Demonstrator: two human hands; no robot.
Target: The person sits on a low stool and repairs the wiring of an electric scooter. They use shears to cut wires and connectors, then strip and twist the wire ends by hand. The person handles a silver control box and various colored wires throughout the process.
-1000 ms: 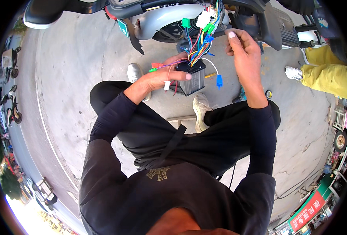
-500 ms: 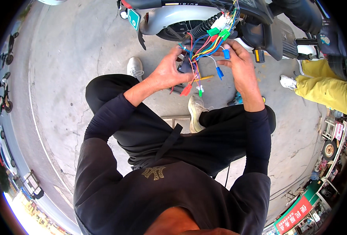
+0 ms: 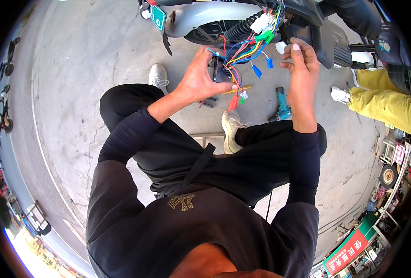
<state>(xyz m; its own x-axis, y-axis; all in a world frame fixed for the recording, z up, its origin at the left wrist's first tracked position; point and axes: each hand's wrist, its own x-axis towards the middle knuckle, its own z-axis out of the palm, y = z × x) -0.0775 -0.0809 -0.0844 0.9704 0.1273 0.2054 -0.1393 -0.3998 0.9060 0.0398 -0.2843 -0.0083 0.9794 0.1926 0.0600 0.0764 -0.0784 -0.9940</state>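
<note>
My left hand (image 3: 203, 76) grips a dark controller box (image 3: 217, 69), partly hidden by the hand and a bundle of coloured wires (image 3: 245, 53) rising from it. The wires end in white, green (image 3: 265, 36), red (image 3: 233, 103) and blue connectors (image 3: 256, 71). My right hand (image 3: 298, 62) is raised just right of the bundle, fingers loosely curled and apart, with nothing visible held. Behind stands a scooter's silver rear fender (image 3: 191, 18) with wheel and coil shock (image 3: 240, 30). A thin yellow rod (image 3: 242, 89) lies beyond the box.
A teal power tool (image 3: 282, 104) lies on the pavement (image 3: 66, 92) near my bent right knee. Another person's yellow-trousered leg (image 3: 381, 106) and white shoe are at the right. A cluttered stall with a spare wheel (image 3: 388, 176) lines the right rim; parked scooters (image 3: 4, 116) line the left.
The left hand has shifted with the box, which is tipped differently; red connectors now hang in front. The right hand came to the wires, then moved up and rightward away from them.
</note>
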